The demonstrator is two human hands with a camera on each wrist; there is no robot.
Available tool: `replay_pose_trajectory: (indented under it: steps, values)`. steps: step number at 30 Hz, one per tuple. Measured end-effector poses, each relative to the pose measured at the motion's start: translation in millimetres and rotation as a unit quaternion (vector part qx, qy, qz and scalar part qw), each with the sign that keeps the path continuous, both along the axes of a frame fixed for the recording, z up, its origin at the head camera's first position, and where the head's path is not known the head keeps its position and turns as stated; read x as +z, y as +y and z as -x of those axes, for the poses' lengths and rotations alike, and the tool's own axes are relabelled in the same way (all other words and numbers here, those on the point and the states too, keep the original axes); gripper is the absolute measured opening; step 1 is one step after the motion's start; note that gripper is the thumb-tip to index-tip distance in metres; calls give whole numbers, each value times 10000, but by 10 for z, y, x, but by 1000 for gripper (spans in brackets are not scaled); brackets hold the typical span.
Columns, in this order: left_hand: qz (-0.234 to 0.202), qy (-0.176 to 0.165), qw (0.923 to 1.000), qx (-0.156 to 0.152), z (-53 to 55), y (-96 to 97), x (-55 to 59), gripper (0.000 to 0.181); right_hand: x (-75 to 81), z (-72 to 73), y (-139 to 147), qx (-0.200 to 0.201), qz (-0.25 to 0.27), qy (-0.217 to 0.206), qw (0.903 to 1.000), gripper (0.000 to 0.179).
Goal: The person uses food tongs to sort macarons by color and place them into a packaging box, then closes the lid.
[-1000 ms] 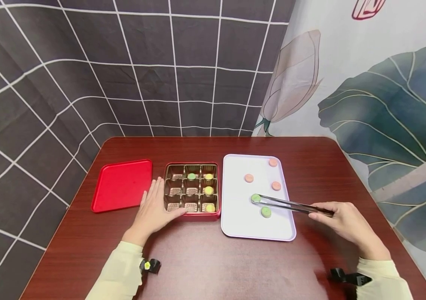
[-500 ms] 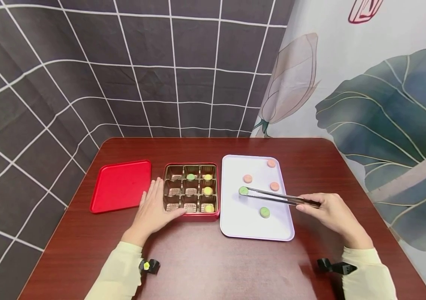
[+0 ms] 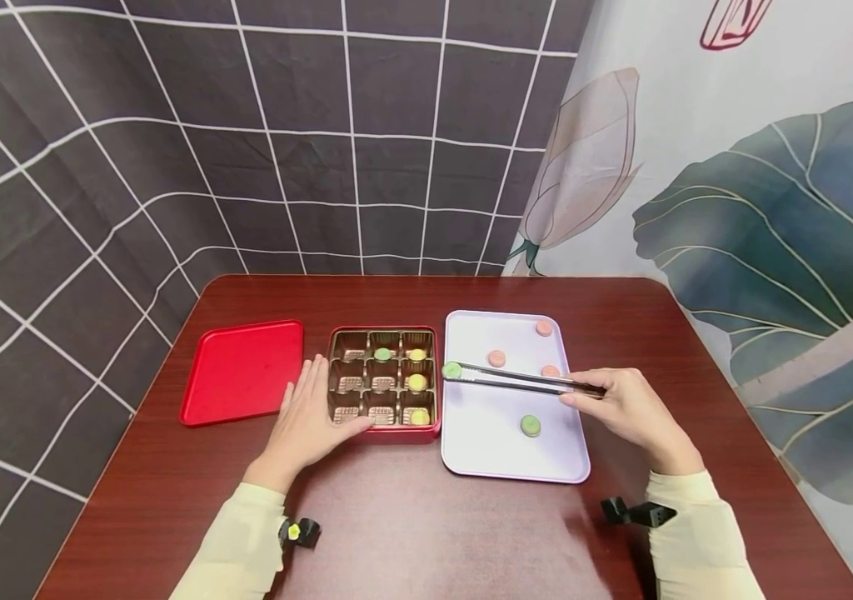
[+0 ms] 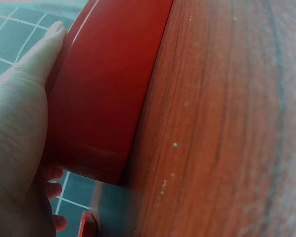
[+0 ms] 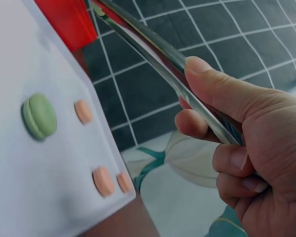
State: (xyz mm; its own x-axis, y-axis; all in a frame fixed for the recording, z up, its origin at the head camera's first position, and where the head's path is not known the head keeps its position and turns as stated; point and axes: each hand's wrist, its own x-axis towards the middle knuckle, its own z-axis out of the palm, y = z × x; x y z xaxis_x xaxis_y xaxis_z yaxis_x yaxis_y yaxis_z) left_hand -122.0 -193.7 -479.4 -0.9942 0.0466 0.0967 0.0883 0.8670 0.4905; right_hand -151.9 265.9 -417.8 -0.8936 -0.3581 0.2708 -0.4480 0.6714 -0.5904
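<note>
My right hand [image 3: 632, 408] grips metal tongs [image 5: 185, 93], whose tips pinch a green macaron [image 3: 452, 370] above the left edge of the white tray [image 3: 486, 454], close to the red box [image 4: 98, 98]. Straight fingers of my left hand [image 3: 306, 425] lie along the box's left side, with the thumb along its front. Inside, a gold divider forms several compartments. One green macaron [image 3: 382, 355] sits in the back middle one; yellow macarons [image 3: 416, 382] occupy all three right-hand ones. The tray bears another green macaron [image 3: 530, 426] and three pink macarons [image 3: 496, 358].
A red lid [image 3: 246, 371] lies left of the box, beyond my left hand. All of this stands on a dark red wooden table [image 3: 404, 517]. Behind hang a grey gridded cloth [image 3: 306, 167] and a white leaf-patterned curtain [image 3: 696, 100].
The tongs have lifted the green macaron and carried it left across the tray toward the box, my right hand moving along. My left hand has stayed at the box.
</note>
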Motion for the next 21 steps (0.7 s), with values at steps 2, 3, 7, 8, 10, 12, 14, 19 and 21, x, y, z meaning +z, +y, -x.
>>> replay_pose_trajectory:
  steps: [2, 3, 7, 8, 10, 12, 14, 19, 21]
  values:
    - [2, 20, 10000, -12, 1, 1, 1, 121, 15, 20, -46, 47, 57, 7, 10000, 30]
    - [14, 34, 10000, -23, 2, 1, 2, 122, 24, 30, -71, 70, 89, 6, 9999, 30]
    - [63, 89, 9999, -31, 4, -2, -4, 122, 51, 68, -183, 184, 156, 6, 9997, 31]
    - [61, 81, 9999, -32, 3, -3, -7, 122, 58, 79, -216, 213, 159, -3, 9996, 31]
    - [53, 51, 10000, -19, 3, -8, -12, 122, 68, 99, -283, 296, 157, -49, 9994, 29]
    - [27, 34, 10000, -10, 1, -11, -14, 122, 77, 120, -353, 371, 155, -108, 9991, 27]
    - [6, 25, 10000, -15, 2, -16, -18, 122, 81, 140, -424, 469, 175, -186, 9986, 27]
    - [9, 103, 9999, -60, 4, -16, -17, 121, 80, 195, -589, 720, 193, -143, 9971, 27]
    - [13, 145, 9999, -64, 2, -12, -14, 121, 76, 220, -644, 788, 194, -129, 9966, 28]
